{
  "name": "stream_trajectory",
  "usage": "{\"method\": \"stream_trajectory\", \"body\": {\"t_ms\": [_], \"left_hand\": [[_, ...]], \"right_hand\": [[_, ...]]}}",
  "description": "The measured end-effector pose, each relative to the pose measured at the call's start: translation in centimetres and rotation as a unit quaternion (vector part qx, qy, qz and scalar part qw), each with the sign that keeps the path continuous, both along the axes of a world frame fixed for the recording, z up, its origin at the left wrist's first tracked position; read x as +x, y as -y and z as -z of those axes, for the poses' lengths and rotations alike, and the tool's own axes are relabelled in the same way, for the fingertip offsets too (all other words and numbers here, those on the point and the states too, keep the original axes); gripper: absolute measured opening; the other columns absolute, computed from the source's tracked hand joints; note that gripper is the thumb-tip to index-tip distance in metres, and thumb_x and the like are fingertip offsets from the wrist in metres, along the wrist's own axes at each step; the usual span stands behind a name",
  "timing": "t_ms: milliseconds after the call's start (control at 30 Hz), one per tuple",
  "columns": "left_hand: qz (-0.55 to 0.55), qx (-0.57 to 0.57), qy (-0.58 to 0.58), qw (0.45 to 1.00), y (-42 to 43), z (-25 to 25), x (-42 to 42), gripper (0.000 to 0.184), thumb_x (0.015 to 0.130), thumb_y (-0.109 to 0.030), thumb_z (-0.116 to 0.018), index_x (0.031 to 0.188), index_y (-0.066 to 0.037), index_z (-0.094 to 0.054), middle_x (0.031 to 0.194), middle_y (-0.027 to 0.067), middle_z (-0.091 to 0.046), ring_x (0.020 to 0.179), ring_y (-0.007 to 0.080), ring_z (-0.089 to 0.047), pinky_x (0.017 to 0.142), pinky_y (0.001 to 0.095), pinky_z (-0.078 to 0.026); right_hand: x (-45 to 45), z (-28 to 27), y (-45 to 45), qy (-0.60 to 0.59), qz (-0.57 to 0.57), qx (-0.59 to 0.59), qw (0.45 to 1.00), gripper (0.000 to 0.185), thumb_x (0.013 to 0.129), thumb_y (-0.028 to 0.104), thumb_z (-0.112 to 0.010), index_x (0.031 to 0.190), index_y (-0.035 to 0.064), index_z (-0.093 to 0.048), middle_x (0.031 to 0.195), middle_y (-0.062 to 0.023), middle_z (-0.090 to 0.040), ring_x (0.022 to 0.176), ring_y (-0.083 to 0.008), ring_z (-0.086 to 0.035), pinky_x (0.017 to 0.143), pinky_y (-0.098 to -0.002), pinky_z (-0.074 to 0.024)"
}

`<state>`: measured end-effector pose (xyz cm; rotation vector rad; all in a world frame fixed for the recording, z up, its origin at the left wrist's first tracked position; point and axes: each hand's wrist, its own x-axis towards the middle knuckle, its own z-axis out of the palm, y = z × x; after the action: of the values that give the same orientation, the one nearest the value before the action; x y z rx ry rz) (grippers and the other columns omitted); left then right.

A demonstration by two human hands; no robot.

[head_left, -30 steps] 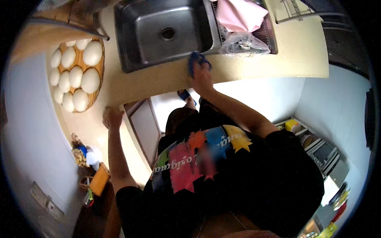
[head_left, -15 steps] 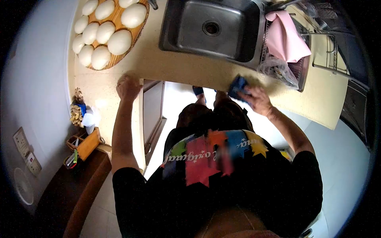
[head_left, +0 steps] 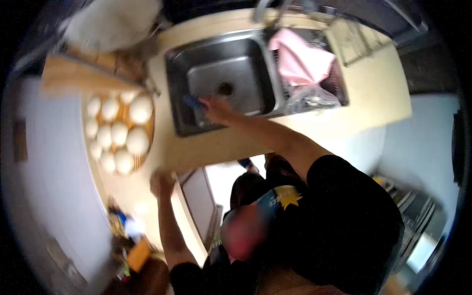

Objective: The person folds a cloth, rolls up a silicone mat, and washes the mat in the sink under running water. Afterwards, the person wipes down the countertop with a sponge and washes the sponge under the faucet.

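Note:
Over the left part of the steel sink (head_left: 255, 73), my right hand (head_left: 215, 109) grips a blue cloth (head_left: 194, 102), somewhat smeared by motion. The drain shows just to the right of that hand. My left hand (head_left: 162, 185) rests on the front edge of the beige counter (head_left: 196, 153), near the corner; its fingers look curled, but blur hides whether anything is in them. Beyond it, several white rounded pieces (head_left: 137, 141) sit on a striped wooden board.
A pink cloth (head_left: 302, 59) and a clear plastic bag (head_left: 312, 100) lie on the rack right of the sink. A wire rack (head_left: 351, 42) stands at the back right. An orange-brown box (head_left: 139, 255) is at the lower left, and a whitish bundle (head_left: 113, 22) at the upper left.
My right hand has moved with the blue cloth from the counter's front edge into the sink area. My left hand stays at the counter edge. The camera view has shifted.

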<state>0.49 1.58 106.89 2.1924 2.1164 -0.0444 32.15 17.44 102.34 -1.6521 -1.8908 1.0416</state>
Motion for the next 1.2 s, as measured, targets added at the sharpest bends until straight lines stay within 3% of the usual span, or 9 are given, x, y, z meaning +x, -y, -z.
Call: {"method": "stream_trajectory", "body": {"t_ms": [100, 333, 367, 567, 633, 700, 767, 1067, 1200], "left_hand": [[-0.085, -0.132, 0.000, 0.988, 0.2, 0.6, -0.7, 0.042, 0.069, -0.037, -0.071, 0.100, -0.011, -0.062, 0.094, 0.0120, -0.063, 0.092, 0.0312, -0.060, 0.078, 0.0437, -0.049], [-0.177, -0.158, -0.034, 0.971, 2.0, -1.9, 2.1, 0.050, 0.070, -0.035, -0.074, 0.112, -0.017, -0.053, 0.105, 0.0089, -0.061, 0.103, 0.0321, -0.057, 0.081, 0.0461, -0.048], [-0.026, -0.174, 0.012, 0.984, 1.6, 6.5, -6.2, 0.054, 0.073, -0.040, -0.071, 0.117, -0.016, -0.051, 0.111, 0.0100, -0.060, 0.106, 0.0335, -0.055, 0.084, 0.0488, -0.047], [-0.069, -0.116, 0.136, 0.981, 4.0, -3.4, 13.0, 0.049, 0.079, -0.031, -0.065, 0.116, 0.001, -0.057, 0.112, 0.0230, -0.059, 0.105, 0.0354, -0.058, 0.086, 0.0444, -0.047], [-0.023, -0.046, 0.165, 0.985, 3.9, -1.9, 18.6, 0.049, 0.079, -0.027, -0.065, 0.116, 0.004, -0.057, 0.114, 0.0234, -0.059, 0.106, 0.0376, -0.057, 0.089, 0.0420, -0.045], [0.018, -0.030, 0.178, 0.983, 3.5, -1.5, 25.7, 0.049, 0.080, -0.026, -0.065, 0.118, 0.004, -0.055, 0.115, 0.0239, -0.058, 0.107, 0.0385, -0.055, 0.091, 0.0411, -0.044], [0.065, -0.052, 0.223, 0.971, 3.4, -1.8, 33.8, 0.052, 0.082, -0.025, -0.063, 0.122, 0.005, -0.051, 0.119, 0.0245, -0.055, 0.112, 0.0390, -0.052, 0.096, 0.0399, -0.041], [0.257, -0.141, 0.084, 0.952, 4.0, -7.2, 58.0, 0.057, 0.084, -0.034, -0.058, 0.127, 0.002, -0.048, 0.131, 0.0217, -0.048, 0.123, 0.0326, -0.044, 0.102, 0.0426, -0.033], [0.286, -0.149, 0.139, 0.936, 1.2, -6.1, 60.1, 0.055, 0.084, -0.033, -0.059, 0.125, 0.002, -0.049, 0.125, 0.0230, -0.052, 0.114, 0.0360, -0.051, 0.096, 0.0435, -0.039]], "right_hand": [[5.7, -3.5, 2.5, -0.405, 0.094, -0.143, 0.898, 0.043, 0.085, 0.017, -0.063, 0.124, 0.0048, -0.051, 0.103, -0.0117, -0.059, 0.087, -0.0194, -0.059, 0.077, -0.0333, -0.0471], [22.7, -11.1, 17.0, -0.480, 0.195, -0.182, 0.836, 0.039, 0.084, 0.026, -0.065, 0.117, 0.0062, -0.058, 0.105, -0.0062, -0.063, 0.096, -0.0161, -0.057, 0.086, -0.0302, -0.0433], [25.2, -11.4, 19.0, -0.487, 0.207, -0.166, 0.832, 0.042, 0.084, 0.026, -0.066, 0.119, 0.0060, -0.057, 0.105, -0.0056, -0.064, 0.096, -0.0157, -0.056, 0.087, -0.0301, -0.0430], [43.5, -10.6, 28.3, -0.594, 0.307, -0.106, 0.736, 0.054, 0.083, 0.026, -0.066, 0.124, -0.0032, -0.048, 0.103, -0.0160, -0.064, 0.088, -0.0225, -0.066, 0.080, -0.0350, -0.0546], [50.7, -8.1, 30.0, -0.512, 0.368, -0.083, 0.771, 0.069, 0.080, 0.034, -0.068, 0.130, -0.0056, -0.041, 0.114, -0.0207, -0.059, 0.097, -0.0271, -0.063, 0.085, -0.0355, -0.0524], [56.1, -6.6, 30.4, 0.098, 0.461, -0.035, 0.881, 0.103, 0.070, 0.063, -0.064, 0.144, 0.0089, -0.019, 0.143, -0.0273, -0.024, 0.132, -0.0402, -0.027, 0.106, -0.0467, -0.0295], [59.5, -5.1, 30.5, 0.266, 0.398, 0.027, 0.877, 0.099, 0.070, 0.072, -0.056, 0.146, 0.0203, -0.018, 0.146, -0.0231, -0.019, 0.134, -0.0400, -0.020, 0.109, -0.0493, -0.0203], [60.9, 1.1, 26.5, 0.322, 0.108, 0.152, 0.928, 0.059, 0.087, 0.048, -0.049, 0.140, 0.0296, -0.032, 0.150, -0.0045, -0.023, 0.139, -0.0343, -0.011, 0.109, -0.0576, -0.0061], [73.1, -0.7, 27.4, 0.425, 0.295, -0.034, 0.855, 0.052, 0.090, 0.036, -0.045, 0.139, 0.0255, -0.034, 0.147, -0.0069, -0.028, 0.133, -0.0354, -0.025, 0.108, -0.0590, -0.0127]]}}
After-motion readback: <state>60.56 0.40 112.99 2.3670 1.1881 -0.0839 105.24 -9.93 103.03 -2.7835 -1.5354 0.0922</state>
